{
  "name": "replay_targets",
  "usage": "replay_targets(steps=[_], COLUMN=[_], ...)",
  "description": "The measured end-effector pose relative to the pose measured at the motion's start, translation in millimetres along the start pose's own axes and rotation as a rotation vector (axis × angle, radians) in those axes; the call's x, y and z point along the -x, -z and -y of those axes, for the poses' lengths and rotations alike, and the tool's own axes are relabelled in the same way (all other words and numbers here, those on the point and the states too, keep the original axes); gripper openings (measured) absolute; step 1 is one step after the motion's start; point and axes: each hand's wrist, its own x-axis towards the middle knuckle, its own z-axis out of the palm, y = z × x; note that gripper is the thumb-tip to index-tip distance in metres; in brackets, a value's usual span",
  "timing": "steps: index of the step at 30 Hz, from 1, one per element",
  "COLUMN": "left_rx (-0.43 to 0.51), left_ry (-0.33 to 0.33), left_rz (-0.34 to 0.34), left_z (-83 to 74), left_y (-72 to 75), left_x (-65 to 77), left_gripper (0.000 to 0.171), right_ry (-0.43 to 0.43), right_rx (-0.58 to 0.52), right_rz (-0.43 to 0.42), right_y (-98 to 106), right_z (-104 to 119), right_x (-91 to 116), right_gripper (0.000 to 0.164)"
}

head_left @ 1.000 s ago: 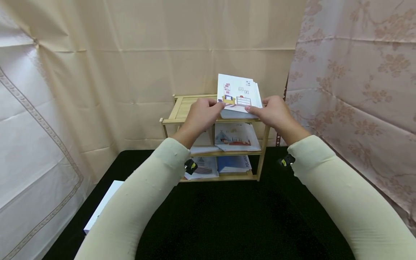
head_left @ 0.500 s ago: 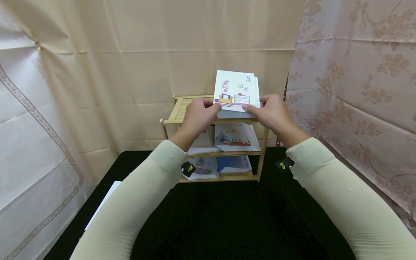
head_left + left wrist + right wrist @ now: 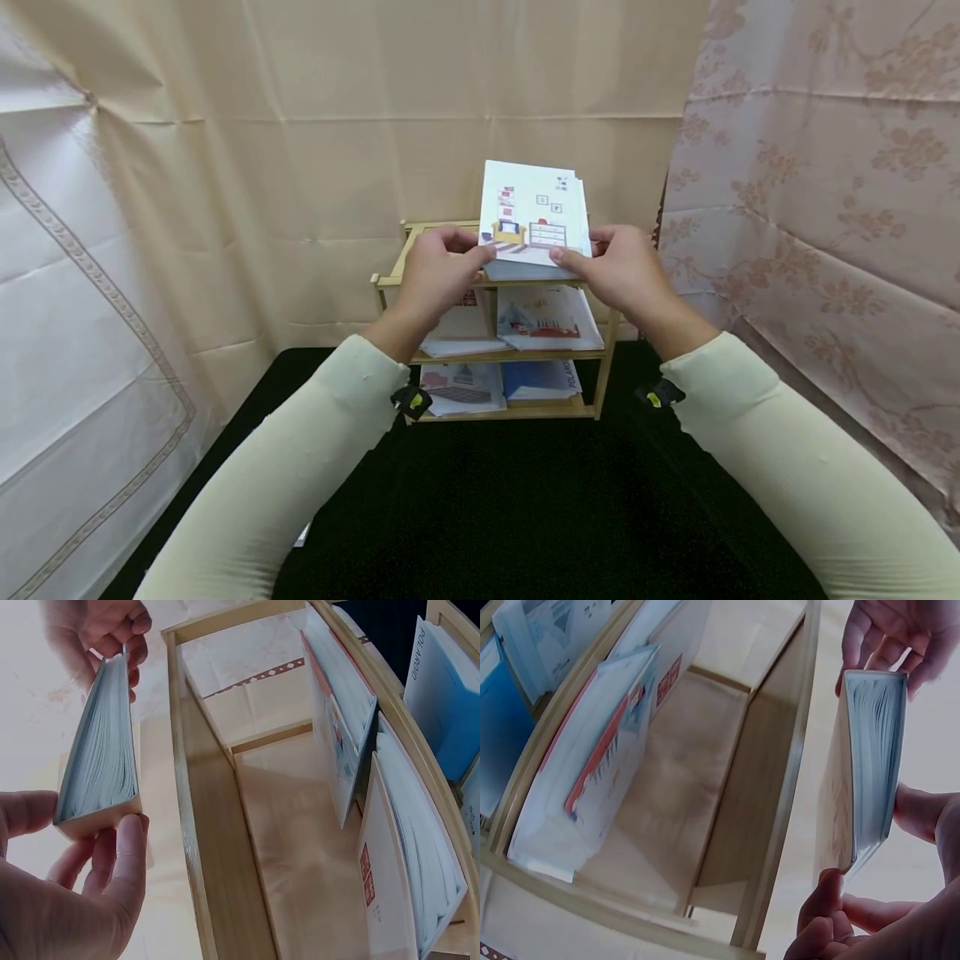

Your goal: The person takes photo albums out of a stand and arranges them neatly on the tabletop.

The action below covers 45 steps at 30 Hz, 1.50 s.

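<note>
A thick white photo album point(image 3: 532, 208) with a drawing of furniture on its cover is held by both hands over the top board of a small wooden shelf point(image 3: 390, 282). My left hand point(image 3: 442, 271) pinches its near left corner, thumb on the cover and fingers beneath. At the near right corner my right hand point(image 3: 622, 267) grips it the same way. The left wrist view shows the album's page edges point(image 3: 105, 742) and a gap between it and the shelf's top board point(image 3: 191, 802).
On the middle tier lie white albums, one with a red picture point(image 3: 547, 321). The bottom tier holds a blue album point(image 3: 540, 379) and a white one point(image 3: 465, 390). A black cloth point(image 3: 510, 500) spreads in front; a beige curtain point(image 3: 337, 167) hangs behind. A white corner point(image 3: 302, 536) peeks past the left sleeve.
Both hands have moved the album left along the top of the shelf. The white object at the lower left is now mostly hidden by my left sleeve.
</note>
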Motion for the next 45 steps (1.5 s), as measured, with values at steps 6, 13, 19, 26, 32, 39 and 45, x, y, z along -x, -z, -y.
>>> replay_targets(steps=[6, 13, 19, 26, 32, 39, 45], left_rx=[0.093, 0.084, 0.088, 0.151, 0.168, 0.134, 0.078], left_ry=[0.010, 0.019, -0.006, -0.050, -0.081, -0.077, -0.068], left_rz=[0.005, -0.004, 0.008, 0.032, 0.045, 0.045, 0.019], left_z=[2.4, 4.1, 10.6, 15.2, 19.0, 28.2, 36.6], left_y=[11.0, 14.6, 19.2, 27.4, 38.3, 45.6, 50.7], left_x=[5.3, 10.5, 19.5, 35.9, 49.6, 63.1, 79.3], left_gripper=[0.023, 0.025, 0.028, 0.031, 0.034, 0.036, 0.036], right_ry=[0.032, -0.002, 0.016, 0.020, 0.038, 0.044, 0.056], right_rx=[-0.004, -0.049, -0.105, -0.152, -0.203, -0.269, -0.271], right_rz=[-0.008, 0.023, 0.031, 0.050, 0.065, 0.079, 0.076], right_y=[-5, -9, -14, -20, -27, -36, -47], right_z=[3, 4, 2, 0, 0, -2, -2], right_x=[4, 9, 18, 31, 40, 49, 60], right_gripper=[0.068, 0.073, 0.066, 0.071, 0.074, 0.073, 0.073])
